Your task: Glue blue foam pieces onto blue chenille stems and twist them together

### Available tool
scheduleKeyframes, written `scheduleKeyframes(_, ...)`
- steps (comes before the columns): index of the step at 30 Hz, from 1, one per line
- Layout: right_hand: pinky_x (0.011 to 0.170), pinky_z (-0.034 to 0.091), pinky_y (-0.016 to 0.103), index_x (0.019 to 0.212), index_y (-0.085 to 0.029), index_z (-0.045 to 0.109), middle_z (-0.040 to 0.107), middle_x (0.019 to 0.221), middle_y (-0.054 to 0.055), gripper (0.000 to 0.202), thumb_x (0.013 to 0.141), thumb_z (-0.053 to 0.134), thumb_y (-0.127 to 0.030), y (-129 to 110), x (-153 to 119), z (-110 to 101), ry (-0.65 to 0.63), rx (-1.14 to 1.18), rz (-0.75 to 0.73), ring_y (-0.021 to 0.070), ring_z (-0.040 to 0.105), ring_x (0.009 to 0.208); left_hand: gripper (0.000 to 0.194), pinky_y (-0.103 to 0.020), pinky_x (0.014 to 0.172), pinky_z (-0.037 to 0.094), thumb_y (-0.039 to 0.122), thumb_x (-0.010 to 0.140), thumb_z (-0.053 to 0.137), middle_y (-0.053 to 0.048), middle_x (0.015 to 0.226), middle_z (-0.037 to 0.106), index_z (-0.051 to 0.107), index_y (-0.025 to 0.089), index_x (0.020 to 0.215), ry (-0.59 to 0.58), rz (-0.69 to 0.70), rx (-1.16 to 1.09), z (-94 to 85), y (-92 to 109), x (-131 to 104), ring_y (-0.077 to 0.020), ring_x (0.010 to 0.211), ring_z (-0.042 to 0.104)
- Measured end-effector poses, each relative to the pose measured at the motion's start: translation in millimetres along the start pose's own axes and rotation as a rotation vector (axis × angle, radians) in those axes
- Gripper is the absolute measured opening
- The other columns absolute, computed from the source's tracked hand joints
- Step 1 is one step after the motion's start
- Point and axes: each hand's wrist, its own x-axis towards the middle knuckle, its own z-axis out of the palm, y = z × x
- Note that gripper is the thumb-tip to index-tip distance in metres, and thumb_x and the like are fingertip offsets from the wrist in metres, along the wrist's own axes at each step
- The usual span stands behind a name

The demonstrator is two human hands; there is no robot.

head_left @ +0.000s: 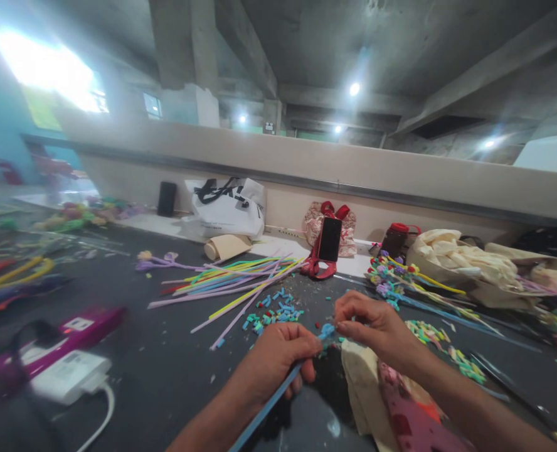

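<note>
My left hand (285, 353) is closed around a long light blue stick (271, 402), which runs down toward the bottom edge. At the stick's upper end, just past my left fingertips, is a small blue looped tip (326, 331). My right hand (360, 320) is beside that tip with its thumb and fingers pinched together; whatever is between them is too small to make out. Behind my hands lies a pile of short blue, teal and red pieces (273, 312). A bundle of colored sticks (231, 279) spreads out to the left of that pile.
A phone (330, 239) leans upright at the back, near a white bag (226, 210). Small flowers on stems (389, 273) and pastel pieces (464, 364) lie right. A white charger (71, 376) with a cable sits left. Beige cloth (360, 383) lies below my right hand.
</note>
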Motion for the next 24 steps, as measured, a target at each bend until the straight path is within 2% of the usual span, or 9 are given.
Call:
scheduleKeyframes(7,0.074,0.038,0.029,0.068,-0.018,0.06,0.054,0.083,0.004,0.012,0.075,0.056,-0.027,0.0,-0.6,4.4,0.012,-0.052,-0.012,0.0174,0.051,0.084,0.01,-0.012,0.025,0.021,0.023,0.065,0.051,0.006,0.033,0.049,0.048,0.017,0.057,-0.006,0.007,-0.003,1.0,-0.1,0.3,-0.0035,0.023,0.034)
scheduleKeyframes(12,0.072,0.039,0.027,0.069,-0.018,0.061,0.053,0.084,0.004,0.01,0.075,0.056,-0.025,2.8,0.3,5.2,0.01,-0.101,-0.03,0.0165,0.051,0.083,0.01,-0.013,0.025,0.021,0.025,0.064,0.052,0.006,0.034,0.049,0.048,0.017,0.058,-0.007,0.022,0.007,0.5,-1.2,1.2,-0.0043,0.023,0.035)
scheduleKeyframes(17,0.063,0.041,0.024,0.073,-0.02,0.063,0.052,0.088,0.004,0.007,0.074,0.057,-0.023,1.0,1.2,5.1,-0.007,-0.137,-0.017,0.0149,0.052,0.078,0.011,-0.013,0.026,0.021,0.026,0.064,0.053,0.006,0.034,0.049,0.049,0.017,0.058,-0.002,0.034,0.002,0.7,-1.3,0.8,-0.0039,0.023,0.034)
scheduleKeyframes(21,0.067,0.041,0.026,0.07,-0.02,0.065,0.053,0.085,0.003,0.006,0.072,0.059,-0.022,-1.1,1.6,3.0,0.006,-0.188,-0.033,0.0156,0.052,0.079,0.013,-0.013,0.026,0.02,0.026,0.063,0.054,0.006,0.033,0.048,0.048,0.016,0.056,0.018,0.013,-0.004,1.7,0.6,-0.7,-0.0038,0.023,0.034)
scheduleKeyframes(24,0.068,0.042,0.027,0.076,-0.023,0.068,0.055,0.084,0.004,0.011,0.073,0.057,-0.025,-1.3,0.7,-1.4,0.013,-0.171,-0.046,0.0167,0.053,0.079,0.015,-0.012,0.026,0.02,0.028,0.063,0.056,0.006,0.033,0.049,0.048,0.016,0.056,0.017,0.018,-0.034,0.3,0.4,0.6,-0.0039,0.023,0.035)
